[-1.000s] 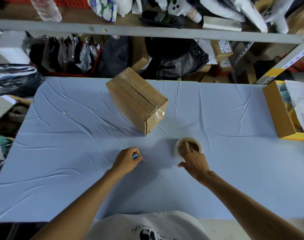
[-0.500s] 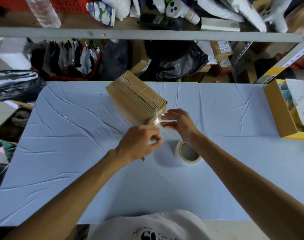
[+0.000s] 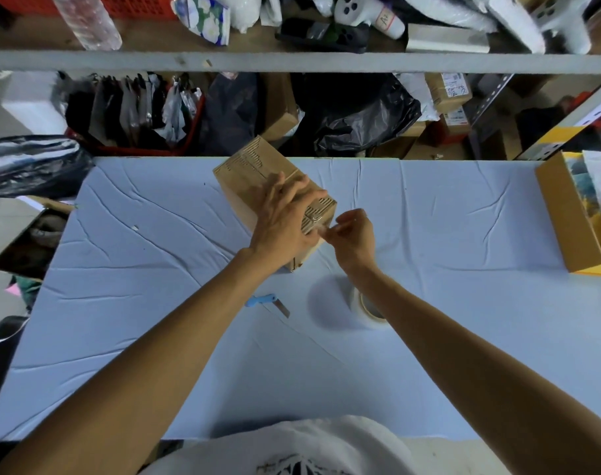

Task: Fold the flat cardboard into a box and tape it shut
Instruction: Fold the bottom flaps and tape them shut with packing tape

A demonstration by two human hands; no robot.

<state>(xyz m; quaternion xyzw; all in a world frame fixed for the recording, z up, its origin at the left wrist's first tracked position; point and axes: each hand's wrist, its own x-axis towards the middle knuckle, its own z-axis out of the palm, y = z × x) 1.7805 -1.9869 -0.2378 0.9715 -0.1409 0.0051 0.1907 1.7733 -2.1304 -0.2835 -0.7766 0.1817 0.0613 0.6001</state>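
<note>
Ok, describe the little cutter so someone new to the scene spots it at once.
Start at the pale blue table. Nearer the person than the cardboard box, left of the white tape roll, lies a small cutter. Nothing else there has its bright blue handle and bare metal blade.

free: cloth [image 3: 137,303] left of box [image 3: 247,176] | blocked: cutter [image 3: 263,299]; tape roll [image 3: 364,311]; carton [image 3: 563,217] at right

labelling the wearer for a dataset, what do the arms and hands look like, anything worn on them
The left forearm and right forearm are bare, no sleeves in view. The left hand and right hand wear no gloves; no watch, bracelet or ring shows. A white T-shirt with a dark print shows at the bottom edge.
</note>
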